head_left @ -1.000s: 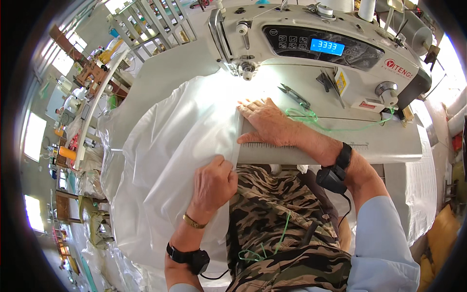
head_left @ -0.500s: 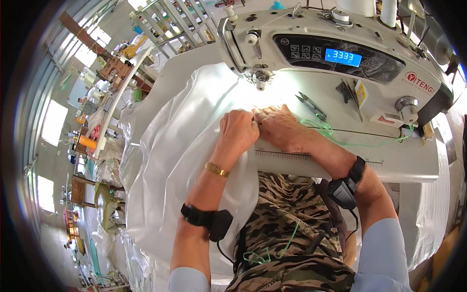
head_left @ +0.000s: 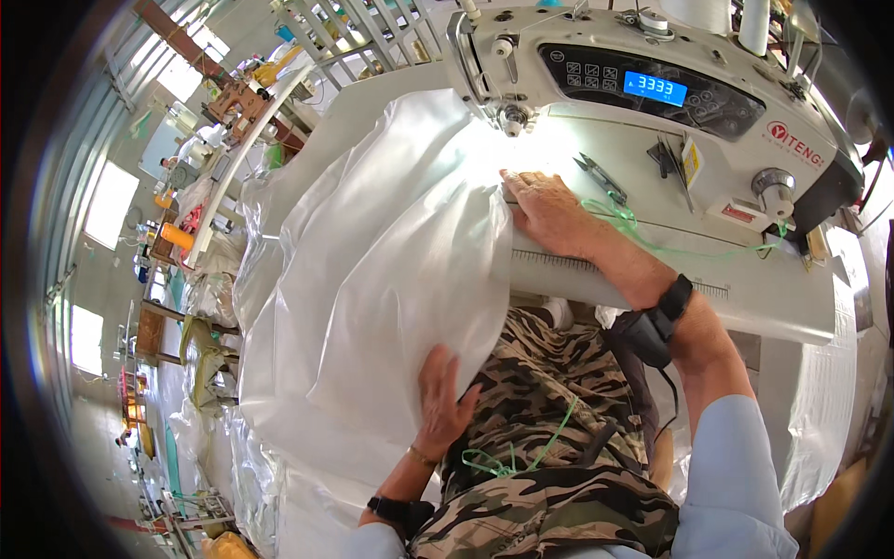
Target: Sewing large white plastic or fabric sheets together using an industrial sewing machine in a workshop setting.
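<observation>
Right hand point(head_left: 549, 212) flat on white fabric point(head_left: 391, 279) beside needle point(head_left: 510, 119); left hand point(head_left: 442, 396) grip pinching lower edge, probably. Slack could bunch, seam wanders.

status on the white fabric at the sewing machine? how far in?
Done: the white fabric is laid up to the needle of the sewing machine. In hand: right hand presses its edge flat on the machine bed; left hand grips the lower part near the lap. Left: most of the fabric hangs off the table, unfed. No finished seam can be made out.
</observation>
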`<state>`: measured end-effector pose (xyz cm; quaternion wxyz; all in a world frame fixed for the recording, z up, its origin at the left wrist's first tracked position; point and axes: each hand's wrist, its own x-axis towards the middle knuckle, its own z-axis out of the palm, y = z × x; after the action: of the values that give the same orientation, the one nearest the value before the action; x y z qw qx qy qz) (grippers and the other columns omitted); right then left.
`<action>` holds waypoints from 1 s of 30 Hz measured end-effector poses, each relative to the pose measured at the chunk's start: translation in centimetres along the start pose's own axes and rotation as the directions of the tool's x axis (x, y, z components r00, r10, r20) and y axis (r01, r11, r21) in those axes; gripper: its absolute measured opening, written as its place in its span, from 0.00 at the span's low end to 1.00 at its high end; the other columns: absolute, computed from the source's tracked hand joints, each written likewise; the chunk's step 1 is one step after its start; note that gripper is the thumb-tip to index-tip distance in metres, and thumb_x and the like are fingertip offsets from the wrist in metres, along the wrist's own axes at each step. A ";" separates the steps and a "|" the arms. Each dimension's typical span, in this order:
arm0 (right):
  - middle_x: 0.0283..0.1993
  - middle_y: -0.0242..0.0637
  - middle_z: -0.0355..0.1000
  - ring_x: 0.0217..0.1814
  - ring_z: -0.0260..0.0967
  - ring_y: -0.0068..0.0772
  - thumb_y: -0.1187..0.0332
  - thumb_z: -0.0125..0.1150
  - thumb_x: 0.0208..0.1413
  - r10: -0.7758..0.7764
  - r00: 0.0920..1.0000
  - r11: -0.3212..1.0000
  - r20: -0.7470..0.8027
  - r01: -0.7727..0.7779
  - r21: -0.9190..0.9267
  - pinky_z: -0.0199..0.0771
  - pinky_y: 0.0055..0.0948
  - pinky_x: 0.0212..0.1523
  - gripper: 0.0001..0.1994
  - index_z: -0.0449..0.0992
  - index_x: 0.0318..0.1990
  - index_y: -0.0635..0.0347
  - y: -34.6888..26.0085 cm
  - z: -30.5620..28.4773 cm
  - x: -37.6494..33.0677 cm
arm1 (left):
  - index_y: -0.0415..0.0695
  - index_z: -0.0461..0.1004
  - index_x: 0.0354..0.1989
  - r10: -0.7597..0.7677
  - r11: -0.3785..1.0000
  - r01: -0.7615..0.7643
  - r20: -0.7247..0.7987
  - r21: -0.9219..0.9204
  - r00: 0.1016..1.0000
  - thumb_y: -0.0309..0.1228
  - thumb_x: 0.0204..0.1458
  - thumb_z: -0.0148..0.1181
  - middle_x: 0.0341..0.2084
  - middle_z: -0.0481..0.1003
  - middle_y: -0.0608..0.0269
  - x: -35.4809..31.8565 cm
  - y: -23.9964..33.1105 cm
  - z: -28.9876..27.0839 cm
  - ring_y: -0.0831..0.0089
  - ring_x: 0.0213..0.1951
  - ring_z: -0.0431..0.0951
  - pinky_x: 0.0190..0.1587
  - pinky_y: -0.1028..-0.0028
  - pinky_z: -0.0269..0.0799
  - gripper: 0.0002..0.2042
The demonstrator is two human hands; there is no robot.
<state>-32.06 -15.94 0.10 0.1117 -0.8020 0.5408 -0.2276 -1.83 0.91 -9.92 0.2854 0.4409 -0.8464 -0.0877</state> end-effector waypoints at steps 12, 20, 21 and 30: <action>0.48 0.50 0.70 0.50 0.69 0.53 0.67 0.61 0.56 0.496 0.837 0.644 -0.231 -0.176 0.745 0.71 0.38 0.49 0.18 0.68 0.52 0.65 -10.4 12.2 -13.3 | 0.36 0.49 0.68 -0.354 0.889 0.441 -0.429 0.120 0.831 0.35 0.56 0.57 0.70 0.44 0.40 -10.2 -9.4 -4.9 0.44 0.70 0.44 0.69 0.50 0.43 0.34; 0.45 0.55 0.73 0.46 0.72 0.49 0.53 0.56 0.59 0.548 0.828 0.454 0.123 -0.418 0.787 0.71 0.42 0.47 0.22 0.75 0.45 0.67 -8.0 26.9 -13.5 | 0.34 0.53 0.66 -0.075 0.994 0.095 -0.294 0.054 0.953 0.38 0.51 0.64 0.65 0.53 0.39 -6.4 -2.0 -0.3 0.44 0.67 0.53 0.65 0.49 0.51 0.37; 0.38 0.52 0.77 0.41 0.74 0.40 0.52 0.56 0.59 0.586 0.802 0.511 0.120 -0.480 0.713 0.72 0.39 0.45 0.22 0.76 0.43 0.67 -7.2 27.8 -13.3 | 0.33 0.54 0.64 -0.145 0.987 0.160 -0.320 0.021 0.936 0.39 0.50 0.65 0.64 0.54 0.38 -7.0 -2.3 0.6 0.44 0.65 0.55 0.64 0.49 0.53 0.38; 0.33 0.28 0.75 0.37 0.66 0.15 0.64 0.58 0.62 -0.085 0.980 0.238 0.179 -0.154 0.959 0.69 0.25 0.41 0.12 0.77 0.39 0.67 -16.6 8.9 -15.6 | 0.28 0.70 0.52 -0.860 0.490 0.825 -0.003 -0.283 0.510 0.42 0.50 0.69 0.42 0.77 0.43 -17.4 -12.9 1.7 0.56 0.39 0.75 0.43 0.62 0.73 0.30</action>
<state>-19.01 4.30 -4.40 0.6394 -0.5673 0.2890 -0.4311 14.00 6.85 -23.54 0.3178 0.7648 -0.4809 -0.2879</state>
